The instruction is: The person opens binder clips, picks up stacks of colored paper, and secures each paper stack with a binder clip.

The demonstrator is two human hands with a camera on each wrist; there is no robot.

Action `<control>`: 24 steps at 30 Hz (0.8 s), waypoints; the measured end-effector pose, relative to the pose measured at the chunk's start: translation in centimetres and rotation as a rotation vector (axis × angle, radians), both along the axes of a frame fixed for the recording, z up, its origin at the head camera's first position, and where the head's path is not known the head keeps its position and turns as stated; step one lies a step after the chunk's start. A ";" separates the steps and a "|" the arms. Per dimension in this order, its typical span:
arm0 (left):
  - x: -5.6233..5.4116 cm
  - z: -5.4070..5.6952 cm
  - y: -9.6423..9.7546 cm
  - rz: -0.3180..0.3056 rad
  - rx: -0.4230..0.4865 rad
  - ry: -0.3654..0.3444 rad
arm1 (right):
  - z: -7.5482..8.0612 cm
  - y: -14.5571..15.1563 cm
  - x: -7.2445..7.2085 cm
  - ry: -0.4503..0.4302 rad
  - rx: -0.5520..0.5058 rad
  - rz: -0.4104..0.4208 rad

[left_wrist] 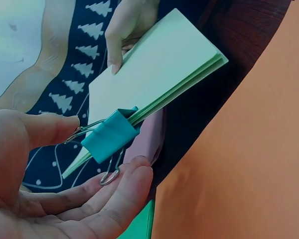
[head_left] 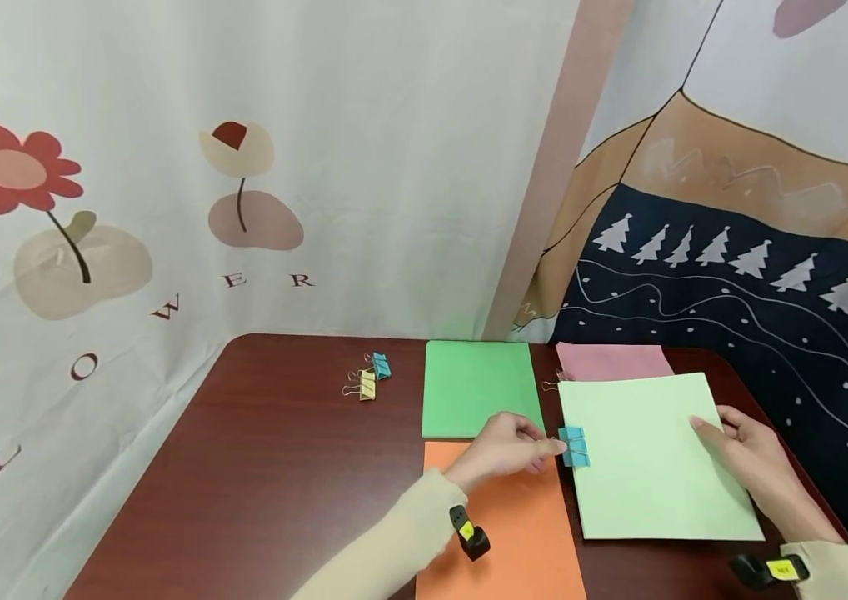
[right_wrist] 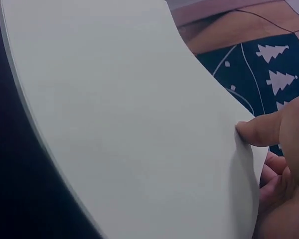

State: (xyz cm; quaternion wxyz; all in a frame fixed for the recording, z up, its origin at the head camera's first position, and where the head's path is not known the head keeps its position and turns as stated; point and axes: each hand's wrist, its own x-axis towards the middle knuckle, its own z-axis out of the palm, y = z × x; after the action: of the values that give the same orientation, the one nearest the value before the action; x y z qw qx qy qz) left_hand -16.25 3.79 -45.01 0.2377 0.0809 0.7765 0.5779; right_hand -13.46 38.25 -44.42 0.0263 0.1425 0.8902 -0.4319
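A stack of pale green paper (head_left: 649,467) is lifted at the right of the table. My right hand (head_left: 761,458) grips its right edge, thumb on top and fingers beneath, as the right wrist view also shows. A blue binder clip (left_wrist: 112,135) sits on the stack's left edge, with its wire handles spread. My left hand (head_left: 506,450) pinches these handles: the thumb (left_wrist: 57,130) touches the upper one and fingertips meet the lower one. Under the left hand lies orange paper (head_left: 502,542).
Bright green paper (head_left: 480,387) lies behind the orange paper. Pink paper (head_left: 611,362) shows behind the raised stack, with a partly hidden clip at its left edge. A yellow binder clip (head_left: 367,386) and another blue clip (head_left: 381,365) lie on the brown table (head_left: 304,483).
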 end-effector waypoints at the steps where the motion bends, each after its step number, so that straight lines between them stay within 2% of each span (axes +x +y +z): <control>1: 0.1 0.0 0.2 -0.004 -0.014 0.008 | 0.0 0.3 0.1 -0.007 0.000 0.002; 4: 0.6 0.0 0.9 -0.027 -0.053 0.021 | -0.1 1.1 0.7 -0.052 -0.008 0.009; 13: 1.7 0.0 3.1 -0.076 -0.168 -0.001 | -0.8 3.4 1.8 -0.176 0.021 0.013; 19: 2.3 0.0 4.2 -0.123 -0.217 0.003 | -1.9 4.6 2.0 -0.239 0.062 -0.017; 24: 2.6 0.1 4.9 -0.169 -0.275 0.023 | -2.8 5.7 2.5 -0.272 0.067 0.010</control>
State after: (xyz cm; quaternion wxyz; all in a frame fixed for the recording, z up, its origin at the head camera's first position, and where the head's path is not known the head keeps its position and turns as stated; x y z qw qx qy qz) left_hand -13.70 8.69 -44.95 0.2853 0.1192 0.8415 0.4430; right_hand -10.96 43.90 -47.27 0.1444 0.1959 0.8930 -0.3785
